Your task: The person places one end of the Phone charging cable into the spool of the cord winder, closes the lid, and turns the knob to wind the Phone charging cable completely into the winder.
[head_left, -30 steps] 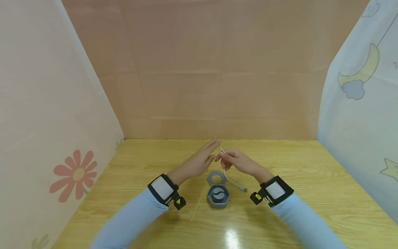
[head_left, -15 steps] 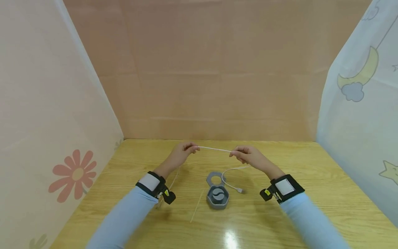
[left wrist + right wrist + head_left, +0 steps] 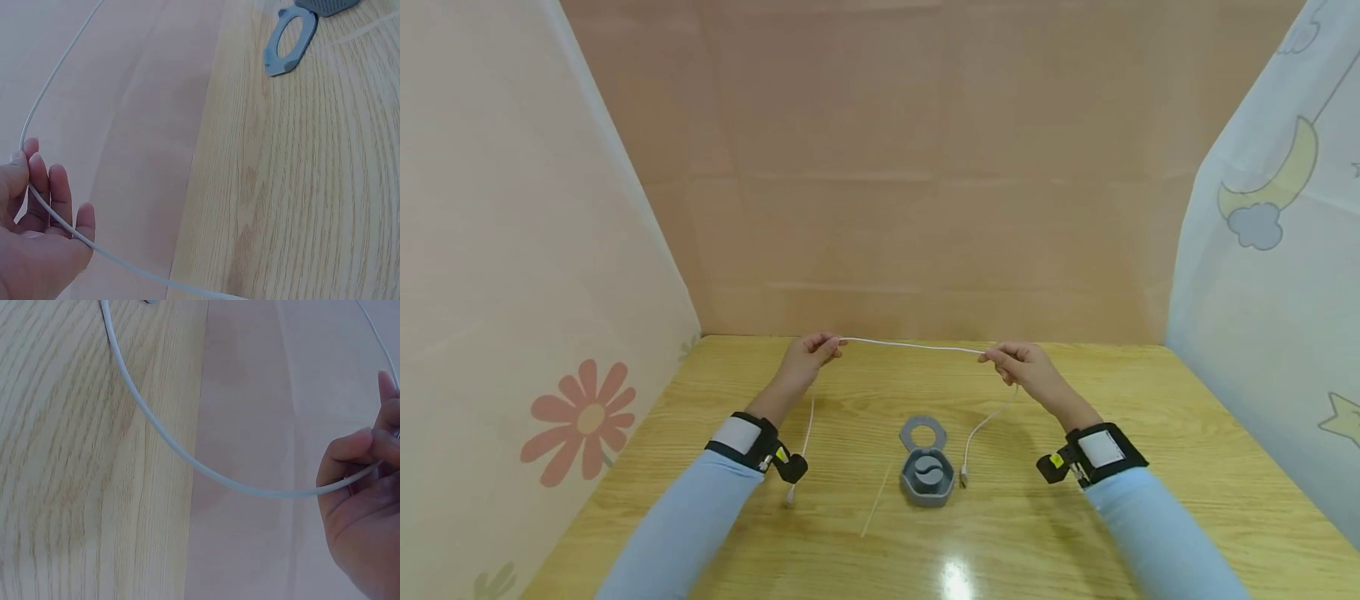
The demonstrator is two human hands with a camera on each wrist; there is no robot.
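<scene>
Left hand (image 3: pixel 805 357) raised at about 10 o'clock over the desk (image 3: pixel 1150 467), fingertips in a closed grip on the white cable (image 3: pixel 910 345). From that pinch one end drops toward the desk, its plug (image 3: pixel 790 498) by the left wrist, near 8 o'clock.

Cable runs taut and nearly level between the hands, close along the desk's far edge under the back wall (image 3: pixel 925 167).

Centre, near 6 o'clock: grey case (image 3: pixel 927 478) with its ring lid (image 3: pixel 922 432) touching its far side. A thin stick (image 3: pixel 876 500) lies just left of the case.

Right hand (image 3: pixel 1022 363) at about 2 o'clock, grip closed on the cable; the other end hangs, plug (image 3: pixel 962 479) just right of the case.

Bare desk left and right of the case; panels close off both side edges.
</scene>
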